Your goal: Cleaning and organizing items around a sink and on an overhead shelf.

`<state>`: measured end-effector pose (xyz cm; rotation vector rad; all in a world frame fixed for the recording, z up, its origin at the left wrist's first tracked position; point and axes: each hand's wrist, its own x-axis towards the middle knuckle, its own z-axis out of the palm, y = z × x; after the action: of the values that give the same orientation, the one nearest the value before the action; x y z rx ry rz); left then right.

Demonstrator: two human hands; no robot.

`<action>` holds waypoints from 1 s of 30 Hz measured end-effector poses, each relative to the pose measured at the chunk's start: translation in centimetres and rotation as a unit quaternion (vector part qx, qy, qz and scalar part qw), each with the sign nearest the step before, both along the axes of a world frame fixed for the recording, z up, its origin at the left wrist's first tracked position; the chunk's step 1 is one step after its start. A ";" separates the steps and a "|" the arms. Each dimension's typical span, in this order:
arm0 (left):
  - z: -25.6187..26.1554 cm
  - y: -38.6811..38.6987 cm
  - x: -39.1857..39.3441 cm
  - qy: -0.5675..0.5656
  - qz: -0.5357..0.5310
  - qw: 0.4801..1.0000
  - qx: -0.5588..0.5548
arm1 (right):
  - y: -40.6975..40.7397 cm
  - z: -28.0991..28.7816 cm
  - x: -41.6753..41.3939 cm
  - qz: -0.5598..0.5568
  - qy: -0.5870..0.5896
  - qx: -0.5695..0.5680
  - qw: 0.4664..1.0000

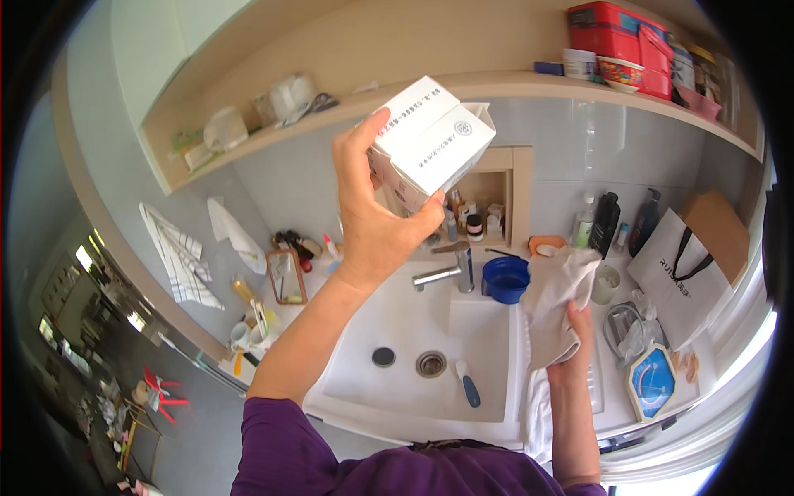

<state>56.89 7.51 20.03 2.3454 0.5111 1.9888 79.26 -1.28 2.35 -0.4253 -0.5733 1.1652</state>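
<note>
A white cardboard box [434, 136] with printing is gripped between the thumb and fingers of my left hand [388, 211], raised in front of the wooden shelf and wall niche. My right hand [574, 341] holds a light beige cloth [549, 310] over the right side of the white sink [372, 397]; another white cloth [538, 403] hangs below it over the sink's edge. A chrome faucet [460, 268] stands behind the basin, under the raised box. In the basin lies a brush-like tool with a blue-grey handle [469, 387], near the drain [431, 364].
A blue plastic bowl [505, 280] stands beside the faucet. Bottles [605, 223], a white paper bag [679, 279] and an octagonal blue-faced object [652, 383] occupy the right counter. At left are a framed mirror [286, 277] and cups [240, 335]. Above runs a loaded shelf [496, 80].
</note>
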 end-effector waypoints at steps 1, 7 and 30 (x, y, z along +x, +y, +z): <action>-1.1 -0.3 -1.0 -0.007 0.007 1.000 -0.008 | -0.3 1.3 -0.6 -0.047 -0.032 0.016 0.998; -8.6 -1.5 -5.8 0.006 0.073 0.992 -0.105 | -0.9 6.3 -5.4 -0.164 -0.167 0.106 0.966; -34.2 -9.4 -17.2 -0.364 -0.085 0.772 -0.514 | 7.1 -10.4 -16.7 0.160 -0.268 -0.243 0.919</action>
<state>39.73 -1.91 -14.19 0.8590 0.9294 1.6394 62.53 5.81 -8.06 -1.1336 -0.8476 1.5187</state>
